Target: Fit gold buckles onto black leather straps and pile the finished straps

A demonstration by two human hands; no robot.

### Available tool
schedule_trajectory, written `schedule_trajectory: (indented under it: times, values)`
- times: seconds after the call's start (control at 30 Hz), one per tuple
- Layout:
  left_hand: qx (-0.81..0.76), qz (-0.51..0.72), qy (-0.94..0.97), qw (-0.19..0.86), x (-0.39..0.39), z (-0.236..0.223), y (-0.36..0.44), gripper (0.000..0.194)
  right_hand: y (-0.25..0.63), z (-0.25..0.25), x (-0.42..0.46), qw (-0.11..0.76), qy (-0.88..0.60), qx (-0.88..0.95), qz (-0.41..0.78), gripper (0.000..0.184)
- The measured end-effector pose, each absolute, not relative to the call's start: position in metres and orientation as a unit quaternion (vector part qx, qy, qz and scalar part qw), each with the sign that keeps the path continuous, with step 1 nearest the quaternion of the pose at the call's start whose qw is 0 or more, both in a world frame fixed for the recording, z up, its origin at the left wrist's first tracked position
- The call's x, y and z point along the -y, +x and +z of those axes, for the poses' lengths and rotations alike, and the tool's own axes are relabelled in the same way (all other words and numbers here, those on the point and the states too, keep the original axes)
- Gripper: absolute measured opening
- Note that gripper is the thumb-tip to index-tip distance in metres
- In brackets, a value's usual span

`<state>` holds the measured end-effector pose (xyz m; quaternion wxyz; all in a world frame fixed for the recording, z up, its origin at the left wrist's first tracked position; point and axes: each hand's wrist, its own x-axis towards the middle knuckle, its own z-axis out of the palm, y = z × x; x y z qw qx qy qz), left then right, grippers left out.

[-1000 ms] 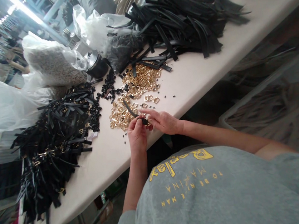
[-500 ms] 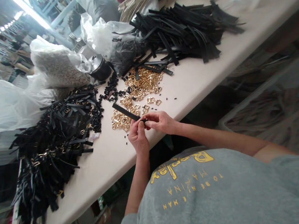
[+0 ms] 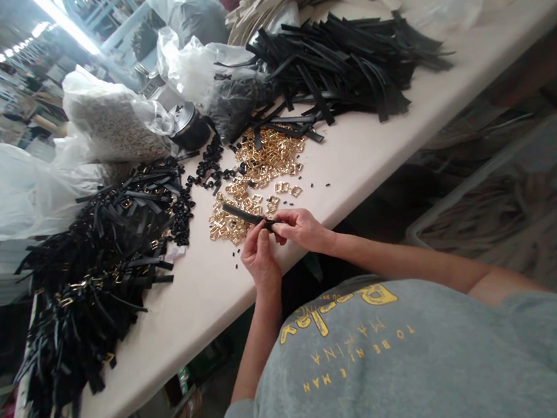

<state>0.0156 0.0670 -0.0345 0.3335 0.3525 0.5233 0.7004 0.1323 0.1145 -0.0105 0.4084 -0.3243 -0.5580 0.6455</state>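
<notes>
At table edge (image 3: 220, 313), left hand (image 3: 260, 259), right hand (image 3: 306, 230) pinch black strap (image 3: 241, 213), partly hiding gold buckles (image 3: 220, 227); bags (image 3: 111, 114) behind.

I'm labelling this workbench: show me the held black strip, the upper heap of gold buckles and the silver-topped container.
Black strip (image 3: 241, 214), head view: middle of its exposed length.
Gold buckles (image 3: 271, 153), head view: centre of the upper heap.
Silver-topped container (image 3: 194, 135), head view: its dark side.

Tabletop (image 3: 206, 281) offers a lane between black strap heap (image 3: 99, 270), left, and gold buckles (image 3: 272, 152); held strap (image 3: 243, 214) overhangs the latter. Second lane: right, along front edge (image 3: 393, 159). Far side obstructed: black strips (image 3: 353, 66), plastic bags (image 3: 112, 117), metal can (image 3: 192, 130).
</notes>
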Motion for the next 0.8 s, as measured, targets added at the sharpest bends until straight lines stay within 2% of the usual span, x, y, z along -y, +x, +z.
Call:
schedule_trajectory:
  times: [0.27, 0.6, 0.8]
  values:
    - [-0.476, 0.725, 0.294, 0.402, -0.074, -0.032, 0.007, 0.053, 0.133, -0.018, -0.115, 0.399, -0.348, 0.618, 0.58, 0.016]
    - [-0.487, 0.735, 0.305, 0.36, -0.073, -0.031, 0.012, 0.042, 0.132, -0.02, -0.114, 0.399, -0.352, 0.653, 0.539, 0.019]
    - [-0.491, 0.736, 0.23, 0.405, -0.071, -0.029, 0.003, 0.041, 0.134, -0.021, -0.114, 0.416, -0.347, 0.638, 0.547, 0.018]
